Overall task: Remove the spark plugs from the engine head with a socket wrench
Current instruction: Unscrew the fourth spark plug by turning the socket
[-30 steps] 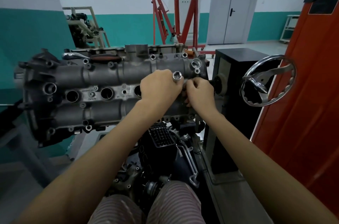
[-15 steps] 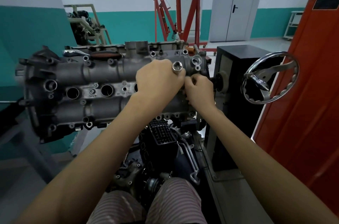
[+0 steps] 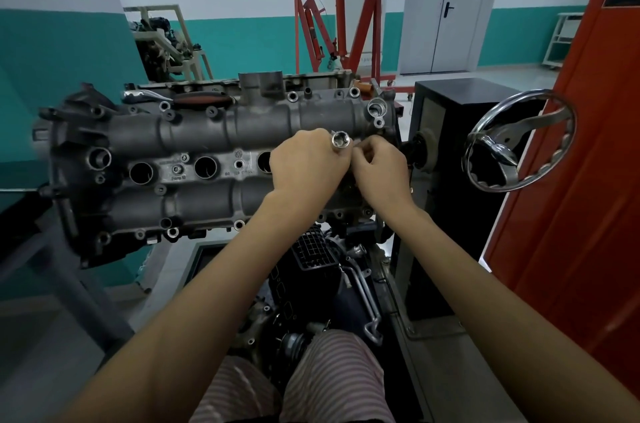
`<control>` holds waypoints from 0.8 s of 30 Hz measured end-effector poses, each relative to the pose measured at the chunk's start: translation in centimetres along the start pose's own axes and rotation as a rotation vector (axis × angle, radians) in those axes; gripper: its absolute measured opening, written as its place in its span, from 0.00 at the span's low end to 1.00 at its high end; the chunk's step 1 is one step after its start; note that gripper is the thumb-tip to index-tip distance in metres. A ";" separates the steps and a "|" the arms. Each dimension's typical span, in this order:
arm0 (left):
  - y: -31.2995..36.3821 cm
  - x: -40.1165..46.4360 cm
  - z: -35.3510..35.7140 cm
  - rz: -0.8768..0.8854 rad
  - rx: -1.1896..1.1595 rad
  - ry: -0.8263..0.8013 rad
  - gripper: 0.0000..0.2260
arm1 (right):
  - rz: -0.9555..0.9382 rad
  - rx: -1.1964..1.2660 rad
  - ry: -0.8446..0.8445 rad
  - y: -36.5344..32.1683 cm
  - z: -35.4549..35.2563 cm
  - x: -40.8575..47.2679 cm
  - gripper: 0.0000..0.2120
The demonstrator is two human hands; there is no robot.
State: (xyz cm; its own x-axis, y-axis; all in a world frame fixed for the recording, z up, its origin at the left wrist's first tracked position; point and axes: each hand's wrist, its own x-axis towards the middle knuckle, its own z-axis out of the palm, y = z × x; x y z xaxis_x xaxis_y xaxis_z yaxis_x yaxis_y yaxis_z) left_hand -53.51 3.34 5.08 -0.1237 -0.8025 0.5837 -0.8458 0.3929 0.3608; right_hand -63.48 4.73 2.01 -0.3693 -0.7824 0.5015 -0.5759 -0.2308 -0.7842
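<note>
Nearest are the person's striped knees. Both arms reach up to the gray engine head. The left hand has its fingers curled tight around a shiny socket, whose open end sticks up. The right hand touches it, fingers curled, pinching something too small to tell. Three dark round holes sit left of the hands. A silver wheel is at the right. Far back stands a red crane.
</note>
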 end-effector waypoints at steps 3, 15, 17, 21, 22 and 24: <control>0.0 0.1 0.2 0.012 0.034 0.021 0.20 | -0.017 -0.002 0.001 0.1 0.0 -0.1 0.06; -0.3 -0.4 0.8 0.021 -0.008 0.091 0.21 | -0.080 -0.165 -0.103 0.1 -0.3 -0.3 0.06; -0.6 -0.5 0.7 0.070 0.040 0.081 0.23 | -0.194 -0.362 -0.120 0.1 0.2 -0.4 0.10; -1.2 -0.4 0.1 0.157 0.071 0.040 0.23 | -0.237 -0.299 0.011 -0.3 0.9 -0.1 0.05; -1.4 -0.5 -0.1 0.195 0.067 0.048 0.21 | -0.247 -0.277 0.032 -0.4 1.1 -0.1 0.06; -1.7 -0.7 -1.0 0.319 -0.043 0.067 0.11 | -0.284 -0.274 0.038 -0.3 1.6 -0.2 0.07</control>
State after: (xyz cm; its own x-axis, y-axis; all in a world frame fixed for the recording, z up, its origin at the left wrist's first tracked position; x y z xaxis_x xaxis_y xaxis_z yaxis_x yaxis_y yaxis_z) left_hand -51.50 3.64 4.78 -0.3429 -0.6053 0.7183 -0.7475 0.6389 0.1816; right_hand -62.11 4.05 1.53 -0.1908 -0.6864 0.7018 -0.8304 -0.2683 -0.4882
